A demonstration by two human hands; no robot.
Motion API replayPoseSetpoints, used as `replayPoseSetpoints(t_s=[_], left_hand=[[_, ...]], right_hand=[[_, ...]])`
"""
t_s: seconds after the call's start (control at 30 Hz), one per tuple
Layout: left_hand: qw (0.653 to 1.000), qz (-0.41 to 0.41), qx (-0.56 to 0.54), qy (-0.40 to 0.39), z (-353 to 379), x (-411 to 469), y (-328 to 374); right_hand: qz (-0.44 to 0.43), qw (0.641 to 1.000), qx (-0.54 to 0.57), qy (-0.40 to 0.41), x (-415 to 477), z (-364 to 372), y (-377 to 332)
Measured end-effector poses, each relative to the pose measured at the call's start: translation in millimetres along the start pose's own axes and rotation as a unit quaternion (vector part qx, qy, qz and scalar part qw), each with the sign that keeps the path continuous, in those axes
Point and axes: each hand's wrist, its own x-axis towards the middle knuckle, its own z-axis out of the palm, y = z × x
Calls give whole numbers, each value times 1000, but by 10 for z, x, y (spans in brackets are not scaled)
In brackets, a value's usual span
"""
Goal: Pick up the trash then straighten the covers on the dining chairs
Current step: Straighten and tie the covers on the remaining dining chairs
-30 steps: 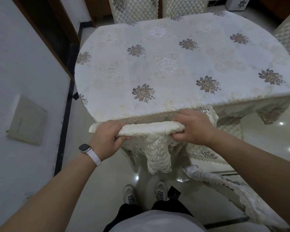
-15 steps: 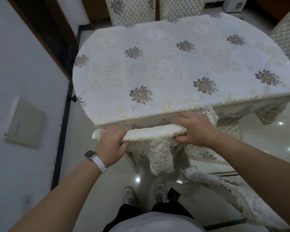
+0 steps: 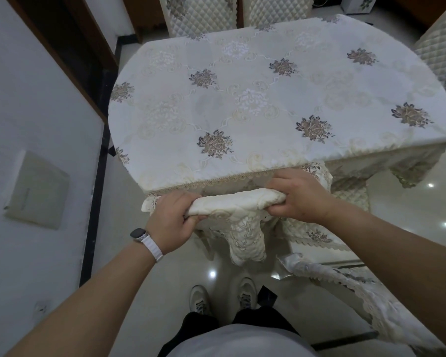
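Cream quilted fabric chair cover (image 3: 233,203): its rolled top edge lies level, just before the near edge of the oval table in floral white cloth (image 3: 242,104). An embroidered flap hangs below mid-roll.
Left hand (image 3: 171,222): clenched round the roll's left end, fingers over the top, thumb beneath.
Right hand (image 3: 298,195): grasping the right end likewise.
Chair beneath the cover: mostly hidden, apparently tucked under the table.
White-strapped wristwatch (image 3: 146,239): on the left wrist.
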Motion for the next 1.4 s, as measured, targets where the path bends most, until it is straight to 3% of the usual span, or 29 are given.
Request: replayPoseSetpoints(t_s=[0.63,1.4], left_hand=[[1000,-4,-7,-28,-80,-7,-140],[996,-44,31,-75,80,-245,-84]], right_hand=[[1,1000,6,24,40,184,-114],[46,996,31,-64,-153,403,-46]])
